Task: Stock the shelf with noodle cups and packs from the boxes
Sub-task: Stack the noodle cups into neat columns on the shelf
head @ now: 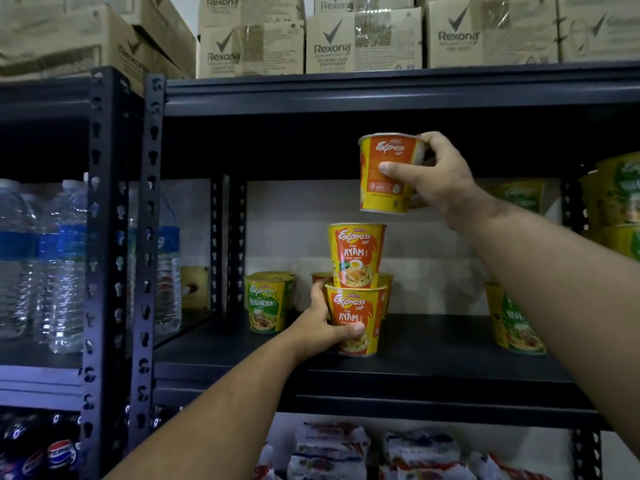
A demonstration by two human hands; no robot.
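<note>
Currently right hand (pixel 440 178) grips a raised Ayam cup (pixel 388 174) round its side wall: thumb across the front, fingers curled over the rim edge behind. Cup hangs in the air, above and slightly right of the two-cup stack (pixel 356 289) on the shelf board (pixel 450 358). Left hand (pixel 322 323) wraps the bottom cup (pixel 353 320), thumb on the front, fingers behind, steadying it. Likely light, thin-walled, smooth print: easy to dent, a bit slick. Best hold is mid-wall, gentle squeeze, not the foil lid. A third tier looks tippy. Green vegetarian cup (pixel 265 303) stands left of the left fingers.
</note>
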